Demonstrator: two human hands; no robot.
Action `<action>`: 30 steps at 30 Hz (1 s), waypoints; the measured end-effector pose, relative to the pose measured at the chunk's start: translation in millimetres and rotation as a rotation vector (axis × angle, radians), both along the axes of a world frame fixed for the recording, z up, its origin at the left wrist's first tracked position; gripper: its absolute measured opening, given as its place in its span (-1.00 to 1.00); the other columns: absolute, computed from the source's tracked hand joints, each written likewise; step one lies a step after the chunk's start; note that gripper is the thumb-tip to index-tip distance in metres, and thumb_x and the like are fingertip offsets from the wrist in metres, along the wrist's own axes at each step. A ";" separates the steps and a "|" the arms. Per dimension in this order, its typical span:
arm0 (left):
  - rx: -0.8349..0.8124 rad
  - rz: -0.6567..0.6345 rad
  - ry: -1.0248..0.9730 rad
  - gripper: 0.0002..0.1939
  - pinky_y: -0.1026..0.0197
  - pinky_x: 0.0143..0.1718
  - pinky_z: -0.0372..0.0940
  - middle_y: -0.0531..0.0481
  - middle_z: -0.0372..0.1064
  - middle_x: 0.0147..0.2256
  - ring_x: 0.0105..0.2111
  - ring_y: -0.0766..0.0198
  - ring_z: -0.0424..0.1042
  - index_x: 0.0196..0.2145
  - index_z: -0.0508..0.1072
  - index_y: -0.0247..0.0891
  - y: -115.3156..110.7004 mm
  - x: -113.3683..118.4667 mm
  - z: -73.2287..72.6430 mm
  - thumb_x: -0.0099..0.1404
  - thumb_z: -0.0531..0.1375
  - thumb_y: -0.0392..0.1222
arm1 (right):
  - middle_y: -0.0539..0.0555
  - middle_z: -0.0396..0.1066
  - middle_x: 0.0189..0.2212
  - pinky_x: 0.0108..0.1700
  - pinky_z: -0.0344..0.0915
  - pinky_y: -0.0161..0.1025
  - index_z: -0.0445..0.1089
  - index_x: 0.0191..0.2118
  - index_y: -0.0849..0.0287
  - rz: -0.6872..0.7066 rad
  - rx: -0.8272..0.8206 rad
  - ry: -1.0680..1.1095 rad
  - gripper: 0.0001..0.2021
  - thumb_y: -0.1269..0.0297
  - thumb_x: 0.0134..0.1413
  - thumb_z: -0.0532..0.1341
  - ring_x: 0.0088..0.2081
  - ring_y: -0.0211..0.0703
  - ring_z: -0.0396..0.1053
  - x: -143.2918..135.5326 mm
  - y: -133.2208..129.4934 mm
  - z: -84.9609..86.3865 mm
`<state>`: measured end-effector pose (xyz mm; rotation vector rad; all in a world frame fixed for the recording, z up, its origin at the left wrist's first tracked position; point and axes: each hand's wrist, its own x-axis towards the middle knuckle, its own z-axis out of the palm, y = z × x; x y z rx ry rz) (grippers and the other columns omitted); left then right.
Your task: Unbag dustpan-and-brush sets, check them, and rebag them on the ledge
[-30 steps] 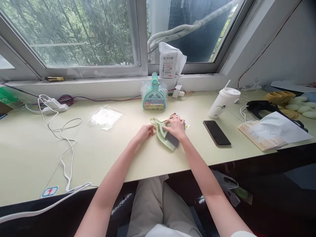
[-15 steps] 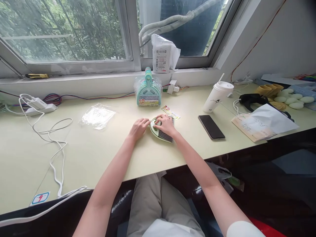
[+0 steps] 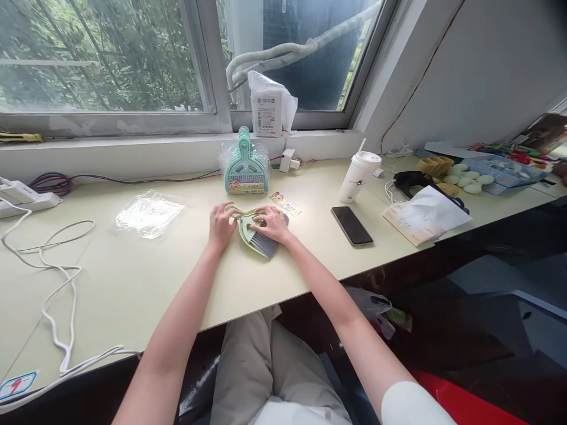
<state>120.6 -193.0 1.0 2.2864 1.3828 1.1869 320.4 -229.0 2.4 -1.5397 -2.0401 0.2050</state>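
A small light-green dustpan (image 3: pixel 248 243) with a grey-bristled brush (image 3: pixel 264 244) nested in it lies on the table in front of me. My left hand (image 3: pixel 222 226) is closed around the handle end, thumb and fingers curled on it. From the right, my right hand (image 3: pixel 271 224) grips the brush body with bent fingers, covering part of it. Just behind lies a printed label card (image 3: pixel 286 204). Farther back, a stack of similar teal dustpan-and-brush sets (image 3: pixel 246 168) in clear wrap stands upright against the sill.
Crumpled clear plastic (image 3: pixel 148 213) and white cables (image 3: pixel 66 268) lie on the left. To the right are a phone (image 3: pixel 352 225), a white cup (image 3: pixel 358 177) with a straw, and a tissue pack (image 3: pixel 414 221). A wrapped box (image 3: pixel 268 112) stands on the sill.
The view has swung right, so things appear farther left. My left hand has curled more around the handle, and the dustpan and brush have turned slightly, showing more of the handle and bristles.
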 end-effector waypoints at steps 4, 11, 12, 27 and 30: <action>-0.327 -0.072 -0.356 -0.73 -0.09 0.21 0.17 -0.22 0.43 -0.03 0.09 -0.02 0.36 -0.15 0.50 -0.28 -2.4 -5.0 10.1 0.24 0.15 -0.14 | 0.02 0.36 0.11 0.21 0.11 -0.02 0.60 -0.26 -0.03 -0.093 0.051 0.177 -0.73 -0.06 0.13 0.27 0.20 0.00 0.19 -2.3 -1.9 6.6; -1.008 -0.634 -0.616 -0.49 0.05 -0.06 0.39 -0.14 0.49 -0.07 -0.03 -0.01 0.46 0.05 0.43 -0.19 -28.7 8.4 11.0 0.13 0.32 -0.12 | 0.10 0.34 0.13 0.31 -0.06 0.05 0.55 -0.18 0.00 -0.369 0.262 0.221 -0.70 0.00 0.27 0.12 0.22 0.03 0.16 -9.0 -11.2 13.5; -1.020 -0.631 -0.631 -0.46 0.08 -0.06 0.39 -0.14 0.49 -0.07 -0.04 0.02 0.46 0.04 0.43 -0.21 -28.5 10.4 7.7 0.07 0.35 -0.24 | 0.11 0.35 0.12 0.31 -0.08 0.06 0.54 -0.18 0.01 -0.387 0.258 0.207 -0.68 0.01 0.28 0.08 0.20 0.03 0.18 -7.1 -9.6 12.6; -1.014 -0.400 -1.040 -0.61 0.08 0.00 0.38 -0.14 0.49 -0.22 -0.17 0.13 0.49 -0.09 0.41 -0.35 -7.0 -7.5 1.7 0.07 0.14 -0.35 | 0.38 0.48 0.04 0.38 -0.25 0.18 0.46 0.01 0.32 -0.433 -0.094 -0.134 -0.58 0.38 0.32 -0.10 0.10 0.02 0.39 42.0 9.8 -9.8; -0.932 -0.327 -1.111 -0.56 0.10 -0.03 0.38 -0.13 0.48 -0.25 -0.24 0.17 0.47 -0.07 0.41 -0.38 -7.1 -14.2 -0.5 0.03 0.12 -0.38 | 0.41 0.55 -0.20 0.38 -0.31 0.20 0.53 -0.16 0.39 -0.643 0.038 -0.142 -0.50 0.29 0.35 -0.16 -0.09 0.07 0.47 55.4 7.5 -5.3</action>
